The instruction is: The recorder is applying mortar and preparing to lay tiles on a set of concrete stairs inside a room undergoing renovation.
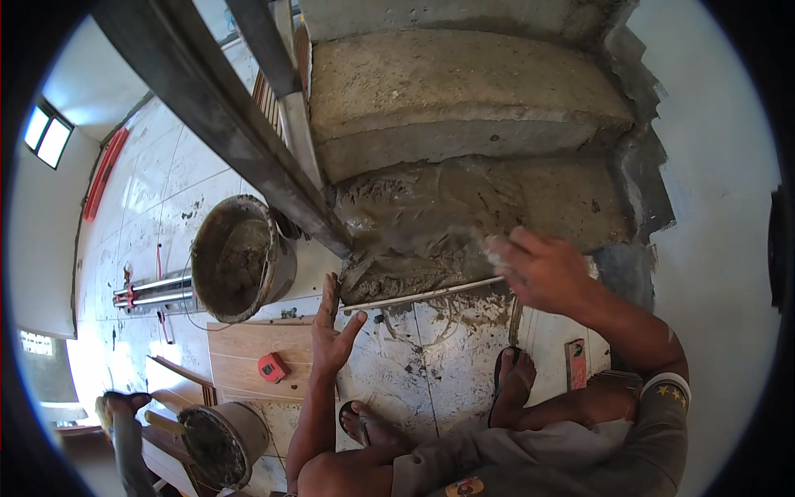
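Note:
Wet grey mortar (414, 240) covers the left and middle of the lowest concrete step. A thin pale strip (426, 296) runs along that step's front edge. At the strip's left end, my left hand (333, 338) is open, its fingers straight against the mortar's side and its thumb apart. My right hand (542, 269) is above the right part of the step's front edge. Its fingers are bent and coated with grey mortar. Their tips are smeared by motion, so whether they hold anything does not show.
A mortar bucket (277, 265) stands left of the step, near a metal post (224, 108). A second bucket (252, 435) is at lower left. A red tape measure (272, 367) lies on wood-look planks (236, 340). A tile cutter (153, 292) sits farther left. My sandalled feet rest on splattered tiles.

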`<state>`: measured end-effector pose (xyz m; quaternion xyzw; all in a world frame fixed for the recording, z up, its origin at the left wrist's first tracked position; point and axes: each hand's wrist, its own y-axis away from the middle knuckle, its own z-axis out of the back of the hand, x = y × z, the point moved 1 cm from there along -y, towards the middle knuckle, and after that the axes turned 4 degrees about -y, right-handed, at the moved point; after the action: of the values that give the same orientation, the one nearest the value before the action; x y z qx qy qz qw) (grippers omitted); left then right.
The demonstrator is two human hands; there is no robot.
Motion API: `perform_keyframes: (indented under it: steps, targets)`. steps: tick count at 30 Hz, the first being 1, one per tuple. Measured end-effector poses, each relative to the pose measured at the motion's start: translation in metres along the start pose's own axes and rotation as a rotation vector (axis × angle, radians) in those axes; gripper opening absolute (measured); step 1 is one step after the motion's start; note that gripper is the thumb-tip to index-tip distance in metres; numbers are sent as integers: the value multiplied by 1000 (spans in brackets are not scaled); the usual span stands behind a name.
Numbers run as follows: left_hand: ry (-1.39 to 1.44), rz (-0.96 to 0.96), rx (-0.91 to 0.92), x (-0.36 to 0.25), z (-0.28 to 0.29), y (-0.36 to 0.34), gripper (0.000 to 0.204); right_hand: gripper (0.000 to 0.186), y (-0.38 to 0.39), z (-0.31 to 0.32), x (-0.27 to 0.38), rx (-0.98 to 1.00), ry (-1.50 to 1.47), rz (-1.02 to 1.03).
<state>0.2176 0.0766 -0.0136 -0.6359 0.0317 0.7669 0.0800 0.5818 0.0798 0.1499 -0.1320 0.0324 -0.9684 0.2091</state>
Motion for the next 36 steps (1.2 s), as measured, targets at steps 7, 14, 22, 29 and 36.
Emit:
perform_keyframes:
  steps: [7,14,22,29,36]
  targets:
    - [-19,-8,23,-1,-4,0,93,40,-34,-30,-4,322,-116,-41]
    - [27,-40,-3,8,8,10,97,36,-66,-18,-37,190,-9,-267]
    - [73,46,40,5,9,11,98,32,-45,-8,-1,240,-193,-30]
    - [66,76,60,-5,1,12,99,30,-69,-30,-10,418,-162,-58]
    - [67,-1,66,-5,8,16,106,30,-70,-9,-50,269,18,-296]
